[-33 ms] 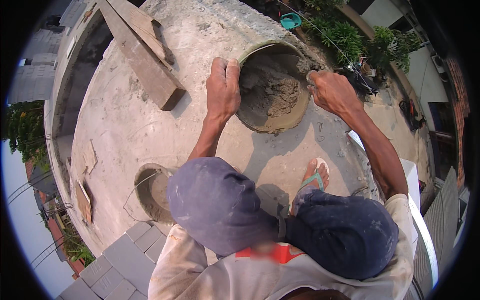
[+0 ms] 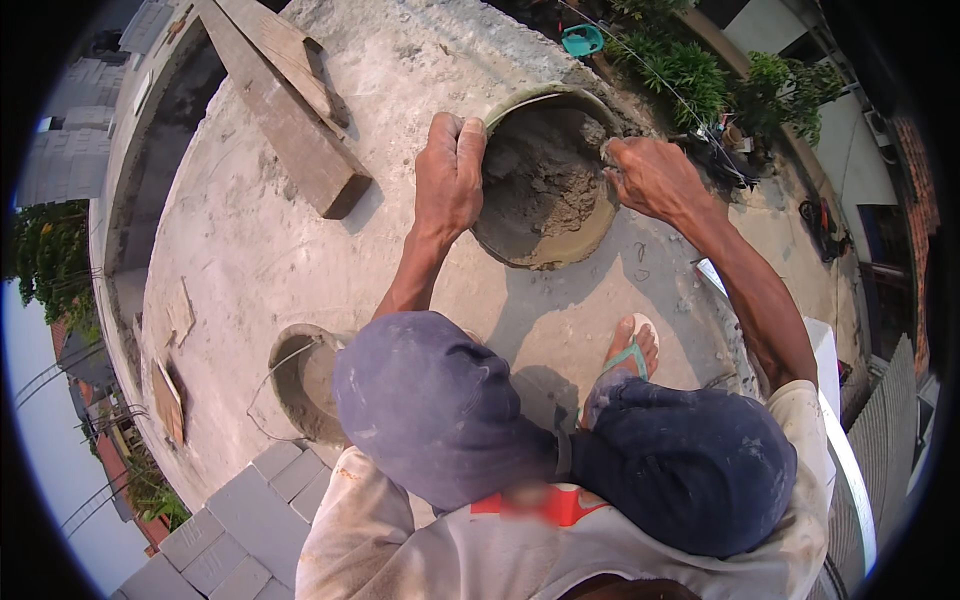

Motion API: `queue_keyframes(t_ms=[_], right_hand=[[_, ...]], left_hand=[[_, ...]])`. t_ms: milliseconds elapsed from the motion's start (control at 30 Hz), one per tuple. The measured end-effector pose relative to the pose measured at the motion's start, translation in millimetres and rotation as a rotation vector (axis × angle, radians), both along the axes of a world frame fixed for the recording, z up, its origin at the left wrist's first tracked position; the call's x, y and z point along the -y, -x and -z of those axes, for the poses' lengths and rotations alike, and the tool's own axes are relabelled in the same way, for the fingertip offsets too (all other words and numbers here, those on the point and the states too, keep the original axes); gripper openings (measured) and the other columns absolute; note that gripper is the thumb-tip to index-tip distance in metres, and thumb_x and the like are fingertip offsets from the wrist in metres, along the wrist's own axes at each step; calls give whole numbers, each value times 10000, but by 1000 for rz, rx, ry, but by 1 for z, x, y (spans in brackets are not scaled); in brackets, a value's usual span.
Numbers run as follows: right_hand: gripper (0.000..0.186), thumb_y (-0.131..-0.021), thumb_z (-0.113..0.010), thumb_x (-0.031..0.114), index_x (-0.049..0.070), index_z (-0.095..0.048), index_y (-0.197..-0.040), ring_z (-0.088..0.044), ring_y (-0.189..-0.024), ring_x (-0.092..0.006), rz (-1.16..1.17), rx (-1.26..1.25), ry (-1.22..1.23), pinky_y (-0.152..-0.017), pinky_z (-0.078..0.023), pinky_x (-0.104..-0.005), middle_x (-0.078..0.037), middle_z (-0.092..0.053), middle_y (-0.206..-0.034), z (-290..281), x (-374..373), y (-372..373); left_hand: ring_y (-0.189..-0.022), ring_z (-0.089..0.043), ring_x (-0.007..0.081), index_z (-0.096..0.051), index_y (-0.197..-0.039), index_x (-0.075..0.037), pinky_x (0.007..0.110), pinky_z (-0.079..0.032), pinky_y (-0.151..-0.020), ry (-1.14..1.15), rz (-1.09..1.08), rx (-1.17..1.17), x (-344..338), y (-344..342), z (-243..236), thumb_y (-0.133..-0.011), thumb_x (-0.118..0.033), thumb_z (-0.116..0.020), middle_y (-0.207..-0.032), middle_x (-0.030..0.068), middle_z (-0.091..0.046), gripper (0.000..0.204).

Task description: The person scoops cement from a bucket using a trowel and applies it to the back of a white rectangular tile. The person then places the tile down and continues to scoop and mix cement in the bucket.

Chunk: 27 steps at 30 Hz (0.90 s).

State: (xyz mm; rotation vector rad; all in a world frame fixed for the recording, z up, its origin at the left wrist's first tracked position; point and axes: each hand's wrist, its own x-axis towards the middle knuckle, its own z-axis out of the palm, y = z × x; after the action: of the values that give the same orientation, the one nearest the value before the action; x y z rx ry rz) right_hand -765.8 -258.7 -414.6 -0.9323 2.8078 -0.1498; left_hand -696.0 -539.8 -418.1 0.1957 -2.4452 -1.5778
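A round bucket (image 2: 520, 252) of wet grey mortar (image 2: 560, 190) stands on the concrete slab ahead of me. My left hand (image 2: 450, 180) grips its left rim, thumb on top and fingers over the outer side. At the right rim, my right hand (image 2: 660, 178) is closed, with its knuckles up and fingertips just over the bucket's edge. A clump of mortar sits beside those fingers; whatever they hold is hidden. Lower left, near my knee, is a second bucket (image 2: 284, 385) with a wire handle and grey residue inside.
Wooden beams (image 2: 290, 140) lie on the slab (image 2: 220, 270) at upper left. Grey blocks (image 2: 240, 510) are stacked at lower left. Beyond the slab's right edge, the ground lies lower, with plants (image 2: 690, 85). My sandalled foot (image 2: 635, 345) is near the bucket.
My right hand has shifted slightly left, inward over the bucket's rim, and the mortar clump beside it has moved the same way. My left hand and the bucket have barely moved.
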Motion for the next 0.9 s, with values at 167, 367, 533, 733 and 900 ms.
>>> queue_keyframes(t_ms=[167,367,533,733,900], right_hand=[[277,-917,-751,223,9,-701,-1085,-732,-809,-419,-127,63,68,-718,-599,-509,-220,-730,-849,9,14,9],[339,-869,-731,141,-1,-677,-1172,-722,-775,-385,-193,-66,30,-699,-604,-481,-204,-695,-895,6,5,-8],[285,-859,-669,61,-55,-637,-1118,-717,-804,-321,-357,-300,15,-668,-609,-427,-166,-648,-971,24,19,-71],[251,-951,-683,161,-54,-663,-1079,-732,-828,-389,53,2,235,-720,-593,-481,-251,-685,-877,-9,-24,-70],[414,-933,-746,236,-125,-698,-1129,-716,-855,-455,162,508,281,-788,-548,-506,-360,-703,-952,21,-6,-72]], left_hand=[[-777,-475,146,-527,-941,-27,352,-435,-712,23,36,26,12,-2,-1,-1103,-321,-529,-792,59,-515,336],[-737,-538,190,-536,-949,-8,403,-472,-691,83,20,-14,10,1,4,-1088,-352,-531,-745,126,-579,371],[-740,-549,191,-550,-950,-1,404,-479,-699,78,16,25,6,7,-5,-1086,-350,-535,-766,129,-592,375],[-728,-535,168,-541,-943,-9,379,-469,-676,37,-46,-34,3,-14,6,-1092,-341,-558,-758,103,-579,364],[-719,-529,150,-531,-936,-16,362,-464,-658,-12,-103,-93,-7,-16,16,-1096,-322,-571,-748,96,-578,348]])
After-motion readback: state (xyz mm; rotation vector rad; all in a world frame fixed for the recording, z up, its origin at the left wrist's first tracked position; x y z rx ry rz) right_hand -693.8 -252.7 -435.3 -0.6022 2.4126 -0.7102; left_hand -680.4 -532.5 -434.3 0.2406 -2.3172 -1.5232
